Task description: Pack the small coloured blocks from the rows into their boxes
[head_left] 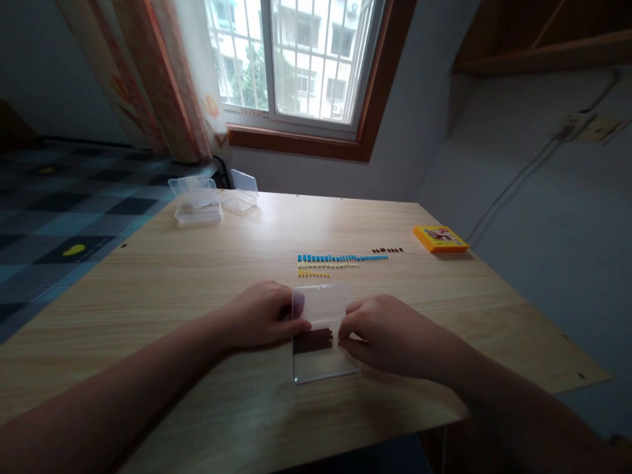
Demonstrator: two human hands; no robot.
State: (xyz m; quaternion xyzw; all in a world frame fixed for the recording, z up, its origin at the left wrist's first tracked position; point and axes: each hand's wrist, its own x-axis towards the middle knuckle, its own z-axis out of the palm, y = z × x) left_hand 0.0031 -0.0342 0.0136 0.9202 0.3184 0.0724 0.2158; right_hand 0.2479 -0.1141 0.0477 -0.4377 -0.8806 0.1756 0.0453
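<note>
Forearms [513, 388] run in from both lower corners, and between the two hands a clear container [323, 370] sits, seemingly flat on the tabletop [222, 421]. Dark brown strips [313, 340] lie side by side inside it, just below the left thumb, their right ends uneven. Such thin pieces could probably slide out of line if the left grip [261, 313] tugged or tipped the container, or if a knuckle of the right grip [390, 332] brushed those staggered ends. Leaning ahead carelessly might also scatter the small rows beyond both grips: blue pieces [320, 259], pale pieces [320, 266] and yellow pieces [311, 274], with a short line of little brown bits [388, 250] farther off, ahead of the right grip. None of these rows appears to have a barrier around it, so a sleeve or wrist would be enough to upset them.

As for the hold, the left grip is closed over the container's left edge, thumb near the strips and fingers at the outer side. On the right, thumb and fingertips curl almost together over the container's right part; a dark fleck shows beside them, but whether they pinch it I cannot tell.
</note>
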